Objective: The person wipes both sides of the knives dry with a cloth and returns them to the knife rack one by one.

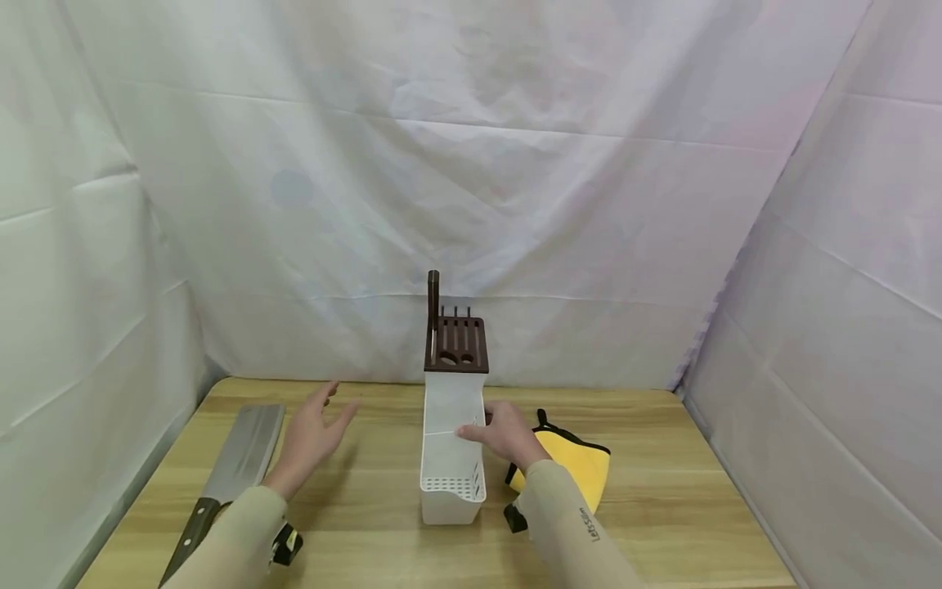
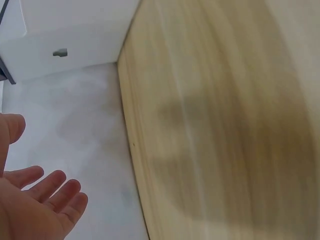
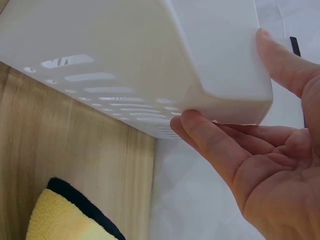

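Note:
A white plastic knife holder (image 1: 452, 466) with a perforated front bin stands mid-table; its raised back has a dark brown slotted top (image 1: 471, 343). My right hand (image 1: 508, 433) grips the holder's right side, thumb over the wall edge and fingers against the outside. In the right wrist view, the thumb and fingers of that hand (image 3: 260, 160) pinch the white wall (image 3: 220, 55) from both sides. To the left of the holder, my left hand (image 1: 309, 438) hovers apart from it, holding nothing, fingers spread. A cleaver (image 1: 246, 450) lies flat beside my left forearm, its dark handle toward me.
A yellow cloth (image 1: 581, 462) with black trim lies on the wooden table (image 1: 662, 523) at right, partly behind my right sleeve. A dark brown upright piece (image 1: 432, 298) rises from the holder's left slot. White curtains (image 1: 471, 204) enclose the back and sides.

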Available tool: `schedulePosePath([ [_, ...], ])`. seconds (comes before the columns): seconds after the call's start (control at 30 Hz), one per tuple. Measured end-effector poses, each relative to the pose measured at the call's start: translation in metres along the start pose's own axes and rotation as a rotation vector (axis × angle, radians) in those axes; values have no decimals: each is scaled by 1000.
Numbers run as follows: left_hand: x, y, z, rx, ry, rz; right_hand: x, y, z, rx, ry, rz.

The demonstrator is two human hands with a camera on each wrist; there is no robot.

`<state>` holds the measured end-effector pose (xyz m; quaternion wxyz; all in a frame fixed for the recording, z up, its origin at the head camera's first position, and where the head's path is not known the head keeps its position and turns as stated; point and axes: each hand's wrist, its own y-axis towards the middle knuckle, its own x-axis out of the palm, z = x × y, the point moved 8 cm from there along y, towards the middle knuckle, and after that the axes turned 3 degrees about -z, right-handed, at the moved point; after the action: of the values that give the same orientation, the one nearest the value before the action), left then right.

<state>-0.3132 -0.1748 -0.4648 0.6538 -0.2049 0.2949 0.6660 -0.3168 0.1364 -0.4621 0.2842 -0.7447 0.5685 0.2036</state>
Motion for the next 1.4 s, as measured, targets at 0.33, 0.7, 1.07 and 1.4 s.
schedulePosePath([
  [0.33, -18, -28, -14, 48, 76, 56, -1, -3, -1, -33, -29, 13],
  [0.7, -34, -54, -30, 33, 170, 29, -1, -6, -1, -72, -73, 13],
  [1.07, -55, -74, -55, 33, 275, 45, -12, -19, 17, -141, -14, -3],
  [1.4, -70, -91, -77, 27, 323, 104, -38, -41, 59, -59, -177, 92],
])
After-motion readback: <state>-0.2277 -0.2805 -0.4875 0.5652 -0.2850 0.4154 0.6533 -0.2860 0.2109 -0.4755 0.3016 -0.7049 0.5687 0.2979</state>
